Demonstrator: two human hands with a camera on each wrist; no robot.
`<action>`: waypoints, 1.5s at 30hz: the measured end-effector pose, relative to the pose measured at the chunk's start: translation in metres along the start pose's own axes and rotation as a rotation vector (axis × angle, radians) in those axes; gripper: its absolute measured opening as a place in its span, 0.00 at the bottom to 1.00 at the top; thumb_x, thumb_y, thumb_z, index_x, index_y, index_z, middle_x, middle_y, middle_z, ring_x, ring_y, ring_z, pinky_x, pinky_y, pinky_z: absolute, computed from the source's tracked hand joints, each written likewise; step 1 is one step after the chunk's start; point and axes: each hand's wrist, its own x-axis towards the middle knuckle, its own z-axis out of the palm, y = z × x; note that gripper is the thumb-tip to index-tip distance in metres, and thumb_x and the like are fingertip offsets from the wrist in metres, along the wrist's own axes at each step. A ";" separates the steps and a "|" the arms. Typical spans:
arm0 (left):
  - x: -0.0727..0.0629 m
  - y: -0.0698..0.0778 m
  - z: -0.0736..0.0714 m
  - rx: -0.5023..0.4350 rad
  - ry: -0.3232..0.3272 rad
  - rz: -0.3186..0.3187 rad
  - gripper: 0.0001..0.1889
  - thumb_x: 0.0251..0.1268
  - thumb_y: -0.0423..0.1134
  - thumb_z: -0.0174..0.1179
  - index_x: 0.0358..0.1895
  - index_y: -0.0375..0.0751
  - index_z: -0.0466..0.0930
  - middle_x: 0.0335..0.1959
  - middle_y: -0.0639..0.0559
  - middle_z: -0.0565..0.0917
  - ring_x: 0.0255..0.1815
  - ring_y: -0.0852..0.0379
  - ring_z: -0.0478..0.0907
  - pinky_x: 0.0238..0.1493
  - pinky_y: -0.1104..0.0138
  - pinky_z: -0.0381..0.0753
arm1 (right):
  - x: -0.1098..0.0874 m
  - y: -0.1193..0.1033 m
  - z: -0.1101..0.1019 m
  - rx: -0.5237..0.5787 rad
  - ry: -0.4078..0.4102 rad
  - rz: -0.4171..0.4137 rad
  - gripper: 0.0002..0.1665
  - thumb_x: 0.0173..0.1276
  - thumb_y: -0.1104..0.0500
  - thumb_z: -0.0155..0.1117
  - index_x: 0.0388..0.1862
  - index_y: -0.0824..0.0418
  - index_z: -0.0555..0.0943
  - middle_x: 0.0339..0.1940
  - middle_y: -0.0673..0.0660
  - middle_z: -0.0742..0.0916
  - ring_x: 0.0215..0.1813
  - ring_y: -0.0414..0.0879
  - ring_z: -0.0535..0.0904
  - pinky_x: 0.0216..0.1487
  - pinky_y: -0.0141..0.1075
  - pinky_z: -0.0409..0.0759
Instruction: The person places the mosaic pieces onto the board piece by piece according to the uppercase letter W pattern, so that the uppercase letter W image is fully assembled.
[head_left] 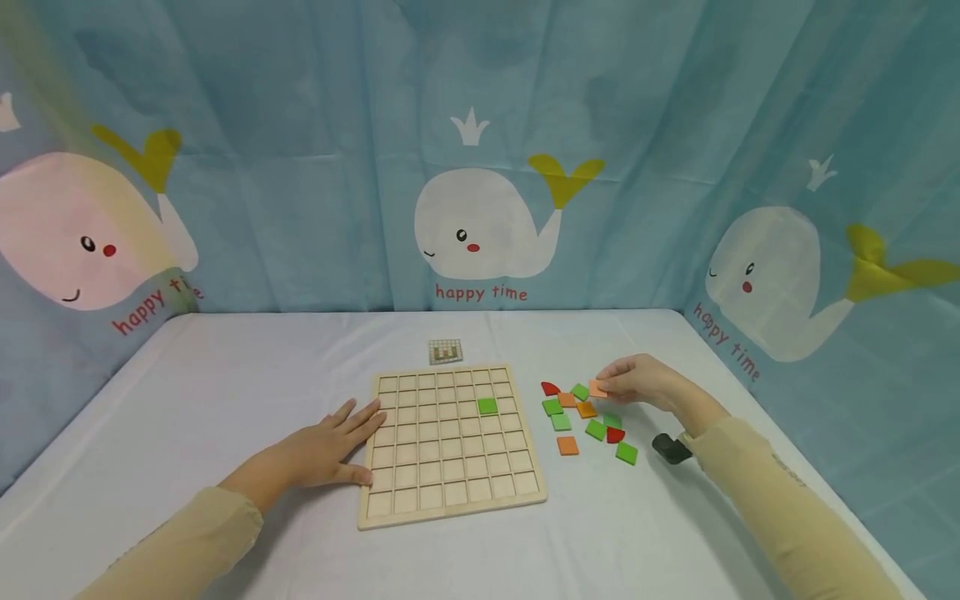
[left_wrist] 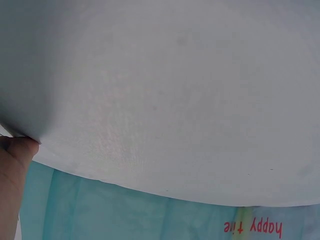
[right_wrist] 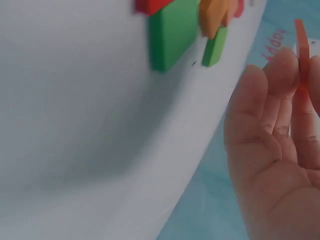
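Observation:
Pinched between the fingertips of my right hand (head_left: 636, 380) is an orange square tile (head_left: 597, 388); the right wrist view shows this orange tile (right_wrist: 302, 47) edge-on, raised off the table. My left hand (head_left: 321, 450) lies with fingers spread at the left edge of a wooden grid board (head_left: 450, 507), touching its rim. One green square tile (head_left: 487, 406) sits in a cell at the board's upper right. In the left wrist view only a fingertip (left_wrist: 25, 147) and bare cloth show.
Right of the board lie several loose tiles: green squares (head_left: 596, 429), orange squares (head_left: 567, 446) and red quarter-rounds (head_left: 551, 389). A small pattern card (head_left: 446, 352) lies behind the board. A black object (head_left: 671, 448) is by the right wrist. A whale-print curtain (head_left: 300, 167) encloses the white table (head_left: 225, 367).

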 end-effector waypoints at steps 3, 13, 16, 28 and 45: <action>0.000 0.000 0.000 -0.002 0.000 0.004 0.52 0.58 0.72 0.51 0.77 0.39 0.50 0.79 0.41 0.45 0.75 0.29 0.40 0.67 0.36 0.53 | -0.002 -0.002 0.003 0.049 0.001 -0.007 0.14 0.68 0.61 0.66 0.47 0.69 0.82 0.33 0.53 0.86 0.33 0.44 0.80 0.40 0.35 0.82; 0.000 0.000 0.001 -0.001 0.002 0.014 0.52 0.59 0.71 0.51 0.77 0.38 0.50 0.78 0.40 0.45 0.75 0.29 0.40 0.66 0.36 0.53 | -0.008 -0.012 0.020 0.092 0.017 0.005 0.16 0.71 0.63 0.62 0.52 0.72 0.79 0.39 0.57 0.87 0.35 0.48 0.82 0.43 0.36 0.84; -0.001 0.000 0.001 -0.001 0.003 0.015 0.52 0.59 0.71 0.50 0.77 0.38 0.50 0.78 0.40 0.45 0.75 0.29 0.40 0.67 0.36 0.53 | -0.011 -0.015 0.024 0.088 0.008 -0.020 0.17 0.71 0.64 0.62 0.54 0.73 0.79 0.41 0.57 0.86 0.37 0.49 0.82 0.45 0.38 0.84; 0.000 0.002 -0.001 -0.008 -0.005 0.000 0.52 0.59 0.71 0.51 0.77 0.38 0.50 0.79 0.41 0.44 0.75 0.29 0.40 0.67 0.36 0.52 | -0.015 -0.027 0.038 0.130 -0.040 -0.081 0.16 0.71 0.67 0.61 0.54 0.74 0.79 0.41 0.55 0.86 0.38 0.46 0.83 0.48 0.39 0.83; 0.000 0.002 -0.002 -0.010 0.001 0.002 0.52 0.59 0.71 0.51 0.77 0.38 0.50 0.79 0.40 0.45 0.75 0.29 0.40 0.68 0.36 0.52 | -0.018 -0.038 0.064 0.130 -0.055 -0.151 0.15 0.69 0.66 0.63 0.51 0.74 0.80 0.40 0.57 0.86 0.37 0.47 0.84 0.47 0.40 0.83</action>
